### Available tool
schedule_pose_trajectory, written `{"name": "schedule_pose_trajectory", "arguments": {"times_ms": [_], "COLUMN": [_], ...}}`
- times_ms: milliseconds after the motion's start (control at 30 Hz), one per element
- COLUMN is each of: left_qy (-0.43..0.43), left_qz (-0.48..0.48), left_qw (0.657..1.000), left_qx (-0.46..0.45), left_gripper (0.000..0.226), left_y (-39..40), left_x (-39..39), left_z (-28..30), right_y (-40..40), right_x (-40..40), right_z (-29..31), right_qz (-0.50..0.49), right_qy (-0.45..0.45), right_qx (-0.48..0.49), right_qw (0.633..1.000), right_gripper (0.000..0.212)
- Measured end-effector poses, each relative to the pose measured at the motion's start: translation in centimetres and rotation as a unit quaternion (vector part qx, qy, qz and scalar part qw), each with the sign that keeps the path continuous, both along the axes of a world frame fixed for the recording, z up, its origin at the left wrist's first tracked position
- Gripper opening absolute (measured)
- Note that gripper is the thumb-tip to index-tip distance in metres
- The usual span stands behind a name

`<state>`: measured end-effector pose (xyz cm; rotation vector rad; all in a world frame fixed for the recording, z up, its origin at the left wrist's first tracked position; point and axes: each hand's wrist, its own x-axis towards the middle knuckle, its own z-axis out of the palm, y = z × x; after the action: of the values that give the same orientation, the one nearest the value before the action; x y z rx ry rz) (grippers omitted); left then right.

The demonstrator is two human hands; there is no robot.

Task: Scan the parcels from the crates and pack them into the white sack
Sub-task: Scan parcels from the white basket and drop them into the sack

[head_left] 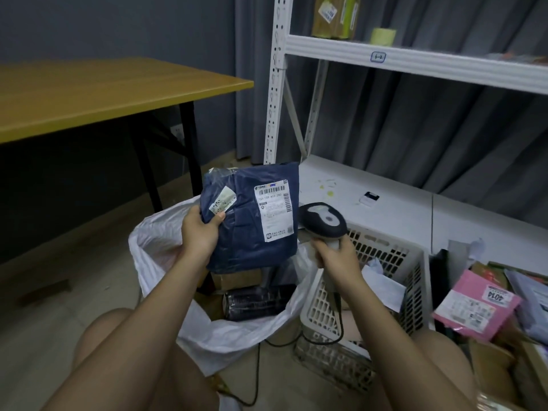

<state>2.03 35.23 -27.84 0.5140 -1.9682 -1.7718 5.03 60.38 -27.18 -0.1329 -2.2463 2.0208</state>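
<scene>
- The left hand [199,232] grips a blue parcel [252,216] by its edge at 9 o'clock, holding it upright above the sack [160,256], its white label [274,210] facing the camera.
- The right hand [338,256] is closed round the handle of a scanner [323,219], whose head sits just beside the label at 3 o'clock of the parcel.
- Judgement: this parcel is at the scan step and not yet packed.
- Several parcels already lie in the sack, among them a black one [256,302] and a brown box.
- The white crate [391,262] at 3 o'clock of the sack looks nearly emptied; a second crate at the far right holds more, a pink parcel [474,307] on top, so plenty is left.
- The sack and crates stand on a pale floor.
- A wooden table [112,90] stands at 10 o'clock, white shelving [415,57] at 1 o'clock, grey curtains behind.
</scene>
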Motion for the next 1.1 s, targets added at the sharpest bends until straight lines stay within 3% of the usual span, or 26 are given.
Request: {"name": "schedule_pose_trajectory", "arguments": {"times_ms": [133,433,800,1100], "left_qy": [-0.013,-0.013,-0.01,-0.012], "left_qz": [-0.015,-0.007,0.004,0.027], "left_qw": [1.0,1.0,1.0,0.999], "left_qx": [-0.012,-0.022,-0.03,-0.032], "left_gripper": [0.018,0.016,0.018,0.018], "left_y": [0.4,0.7,0.7,-1.7], "left_x": [-0.7,-0.6,-0.2,1.1], "left_z": [0.2,0.3,0.8,0.1], "right_y": [-1.5,-2.0,-1.6,-2.1], "right_x": [0.8,0.8,1.4,0.2], "right_z": [0.1,-0.1,0.6,-0.6], "right_qz": [0.053,-0.027,-0.03,-0.006], "right_qy": [0.004,-0.006,-0.027,-0.027], "right_qx": [0.013,-0.002,0.053,0.003], "right_qw": [0.998,1.0,0.998,1.0], "right_gripper": [0.02,0.024,0.028,0.016]}}
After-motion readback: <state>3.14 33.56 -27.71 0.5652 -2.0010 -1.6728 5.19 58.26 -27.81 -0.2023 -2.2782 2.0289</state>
